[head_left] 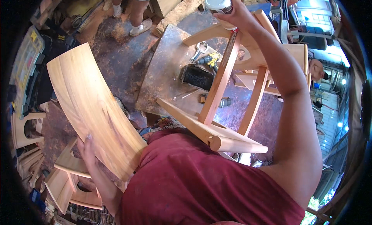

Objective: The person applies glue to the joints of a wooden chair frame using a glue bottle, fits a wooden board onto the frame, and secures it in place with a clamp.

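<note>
My left hand [87, 150] grips the edge of a wide, smooth wooden board [91, 97], held tilted at my left side. In my right hand [242, 16] is a squeeze bottle [219, 4], turned bottom-up at the top of the view. Its red tip [235, 31] points down at the far end of a wooden rail [220, 81]. That rail belongs to a partly assembled wooden stool frame [236, 137], lying on its side in front of me. A second rail [254, 103] runs beside it. Whether the tip touches the wood I cannot tell.
On the stained work table [155, 85] are a yellow-black drill [209, 60], a clamp [199, 50], a black tray [197, 76] and a drill battery pack [223, 101]. Another small wooden stool [73, 182] stands lower left. Beyond the table are a person's legs [137, 13].
</note>
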Motion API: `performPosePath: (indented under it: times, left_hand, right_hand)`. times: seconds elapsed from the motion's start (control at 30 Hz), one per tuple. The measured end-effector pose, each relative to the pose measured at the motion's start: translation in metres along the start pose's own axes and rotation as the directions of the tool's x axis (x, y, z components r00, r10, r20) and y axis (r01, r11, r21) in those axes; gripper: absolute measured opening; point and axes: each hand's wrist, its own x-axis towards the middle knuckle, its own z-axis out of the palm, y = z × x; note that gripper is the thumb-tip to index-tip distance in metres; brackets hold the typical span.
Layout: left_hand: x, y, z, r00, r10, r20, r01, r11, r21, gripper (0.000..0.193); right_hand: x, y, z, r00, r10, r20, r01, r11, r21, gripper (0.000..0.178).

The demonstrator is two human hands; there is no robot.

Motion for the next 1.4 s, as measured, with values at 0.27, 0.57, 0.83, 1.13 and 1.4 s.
performPosePath:
  times: [0.27,0.57,0.83,1.13,1.4]
  left_hand:
    - [-0.003,0.006,0.006,1.000,0.007,0.013,-0.007,1.000,-0.012,0.052]
    - [-0.007,0.003,0.003,1.000,0.009,0.006,-0.009,1.000,-0.017,0.051]
    - [-0.010,0.005,0.003,0.999,0.041,0.012,-0.042,0.999,0.021,0.050]
    - [-0.006,0.012,0.011,0.998,0.037,0.057,-0.037,0.999,0.006,0.052]
    - [-0.002,0.008,0.012,0.998,0.016,0.062,-0.015,1.000,-0.020,0.050]
  right_hand:
    - [-0.007,0.005,0.007,0.996,0.089,-0.022,-0.080,0.961,0.264,0.084]
    - [-0.019,-0.041,-0.002,0.990,0.142,0.027,-0.143,0.941,0.305,0.081]
    - [-0.027,-0.049,-0.010,0.970,0.209,0.125,-0.243,0.811,0.532,0.076]
    - [-0.044,-0.031,0.015,0.967,0.158,0.198,-0.245,0.779,0.577,0.068]
    - [-0.055,-0.036,0.031,0.969,0.138,0.206,-0.233,0.792,0.565,0.069]
